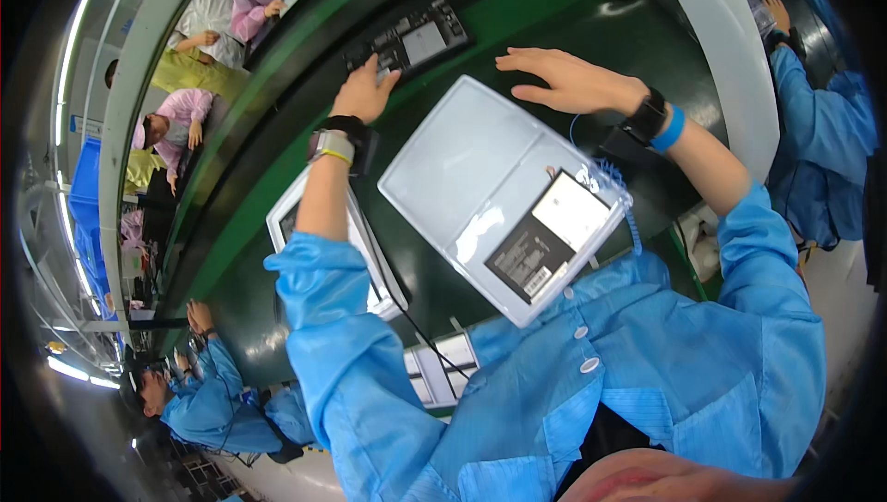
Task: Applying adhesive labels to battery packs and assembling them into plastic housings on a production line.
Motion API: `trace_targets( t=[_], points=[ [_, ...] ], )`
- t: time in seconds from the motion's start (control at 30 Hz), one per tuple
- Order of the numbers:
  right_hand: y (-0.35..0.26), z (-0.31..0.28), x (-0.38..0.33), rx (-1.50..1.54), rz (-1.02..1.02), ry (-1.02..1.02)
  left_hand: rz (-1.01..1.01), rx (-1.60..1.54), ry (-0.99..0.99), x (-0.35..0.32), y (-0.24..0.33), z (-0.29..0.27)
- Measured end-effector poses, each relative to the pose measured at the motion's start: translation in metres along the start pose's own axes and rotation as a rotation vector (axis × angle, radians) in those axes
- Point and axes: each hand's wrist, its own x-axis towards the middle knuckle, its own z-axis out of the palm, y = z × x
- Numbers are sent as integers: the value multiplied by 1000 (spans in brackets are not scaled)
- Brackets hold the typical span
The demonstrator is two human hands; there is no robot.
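Head view: left hand [363, 96] at dark board's [427, 40] 8 o'clock end, fingers part-curled; can't tell if gripping. Right hand [587, 84] off pale tray's [462, 156] 1 o'clock side, fingers spread, holding nothing. Board lies 11 o'clock of tray; flat black-and-white pack [536, 253] in tray at 4.

My left forearm [323, 202] partly hides a white tray [360, 227]; whether my left hand [360, 94] touches the dark panel [422, 40], I can't tell.
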Motion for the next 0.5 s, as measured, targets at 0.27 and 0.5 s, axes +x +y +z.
trace_targets(
  t=[0.27, 0.5],
  points=[
    [-59, -23, -153, -86, 179, -77, 260, -277, -138, -163, 177, -65],
    [-116, -103, -187, 332, -68, -401, 120, -200, -59, -291, 243, 23]
  ],
)
